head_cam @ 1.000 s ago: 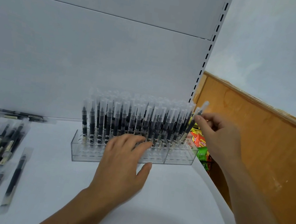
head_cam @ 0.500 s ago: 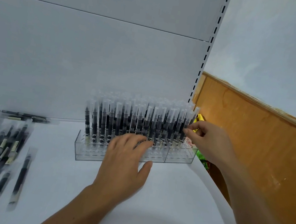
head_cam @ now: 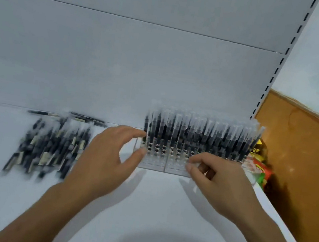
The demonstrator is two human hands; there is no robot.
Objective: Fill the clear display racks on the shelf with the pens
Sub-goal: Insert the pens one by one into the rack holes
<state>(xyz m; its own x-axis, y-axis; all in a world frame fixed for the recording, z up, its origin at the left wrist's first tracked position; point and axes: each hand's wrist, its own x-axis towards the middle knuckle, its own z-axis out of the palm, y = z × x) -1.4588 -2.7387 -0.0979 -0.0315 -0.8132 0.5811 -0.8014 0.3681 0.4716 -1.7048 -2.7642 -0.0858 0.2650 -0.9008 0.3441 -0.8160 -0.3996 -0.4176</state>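
clear display racks (head_cam: 160, 165) sit on the white shelf (head_cam: 151, 213), toward its right side, close to the white back panel (head_cam: 121, 63). two clear units stand side by side, a seam visible between them at the front. front face transparent, rows of round holes visible through it. racks packed with upright pens (head_cam: 199, 137): dark barrels, clear caps on top, several rows deep. frame is motion-blurred, so single pens are hard to separate.

left hand (head_cam: 105, 160) at the left end of the racks: fingers spread wide, index tip touching the leftmost pens, thumb against the lower front corner. holds nothing else.

right hand (head_cam: 221, 184) in front of the right-hand unit, fingers curled narrow against its front face, fingertips touching the clear wall. cannot tell whether it grips the rack or only rests on it.

loose pile of pens (head_cam: 51, 146) lies flat on the shelf, left of the left hand, well apart from the racks; dark bodies with pale labels. a few more pens (head_cam: 84, 119) lie along the back panel.

colourful packets (head_cam: 259, 169) just right of the racks, beside a brown wooden board (head_cam: 303, 163)
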